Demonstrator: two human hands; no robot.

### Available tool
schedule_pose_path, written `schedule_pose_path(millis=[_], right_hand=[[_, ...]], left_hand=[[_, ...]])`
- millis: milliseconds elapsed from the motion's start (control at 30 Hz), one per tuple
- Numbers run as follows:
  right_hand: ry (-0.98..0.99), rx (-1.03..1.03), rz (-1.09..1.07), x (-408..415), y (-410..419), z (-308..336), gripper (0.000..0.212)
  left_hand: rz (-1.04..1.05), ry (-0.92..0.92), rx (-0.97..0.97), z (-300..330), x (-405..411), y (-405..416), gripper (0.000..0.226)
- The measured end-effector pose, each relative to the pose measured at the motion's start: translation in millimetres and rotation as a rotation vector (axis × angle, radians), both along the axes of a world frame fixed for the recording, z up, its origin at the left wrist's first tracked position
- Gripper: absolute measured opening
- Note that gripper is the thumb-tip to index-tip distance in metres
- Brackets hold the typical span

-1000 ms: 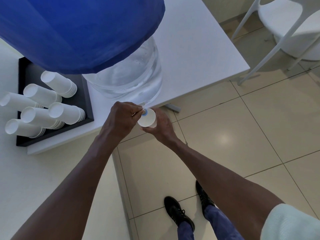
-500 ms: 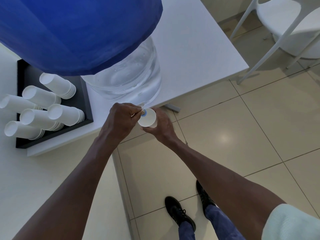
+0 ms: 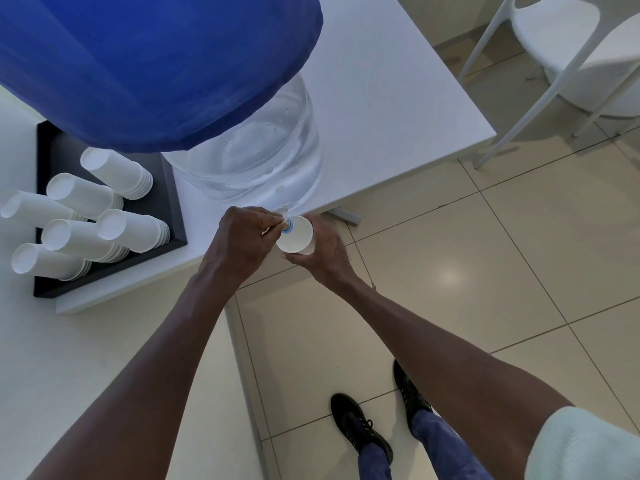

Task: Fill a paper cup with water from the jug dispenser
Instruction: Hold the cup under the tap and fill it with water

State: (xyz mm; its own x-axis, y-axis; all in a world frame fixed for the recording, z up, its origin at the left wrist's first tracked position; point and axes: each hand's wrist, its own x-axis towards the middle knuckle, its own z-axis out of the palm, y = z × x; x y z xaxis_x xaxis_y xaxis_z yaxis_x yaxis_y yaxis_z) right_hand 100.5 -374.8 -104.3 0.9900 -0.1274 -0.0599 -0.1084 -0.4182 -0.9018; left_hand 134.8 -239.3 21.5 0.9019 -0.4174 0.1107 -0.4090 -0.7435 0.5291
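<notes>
Paper cup (image 3: 295,238) upright, mouth up (under blue tap (image 3: 287,225)), right grip (image 3: 320,252) clamped round it, left grip (image 3: 242,239) pinching tap.

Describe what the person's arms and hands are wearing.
Both forearms are bare, and the left hand and right hand show no gloves, rings or watch. A pale, ribbed short sleeve covers the right upper arm; the left shoulder is out of frame.
</notes>
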Motion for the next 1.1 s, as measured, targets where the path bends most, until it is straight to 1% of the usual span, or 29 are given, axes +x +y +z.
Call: schedule_pose_path(millis=[1100], right_hand=[[-0.004, -0.011, -0.003, -1.3, -3.3, -1.1, 0.070]], left_hand=[[0.001, 0.006, 0.001, 0.0, 1.1, 1.7, 0.013]])
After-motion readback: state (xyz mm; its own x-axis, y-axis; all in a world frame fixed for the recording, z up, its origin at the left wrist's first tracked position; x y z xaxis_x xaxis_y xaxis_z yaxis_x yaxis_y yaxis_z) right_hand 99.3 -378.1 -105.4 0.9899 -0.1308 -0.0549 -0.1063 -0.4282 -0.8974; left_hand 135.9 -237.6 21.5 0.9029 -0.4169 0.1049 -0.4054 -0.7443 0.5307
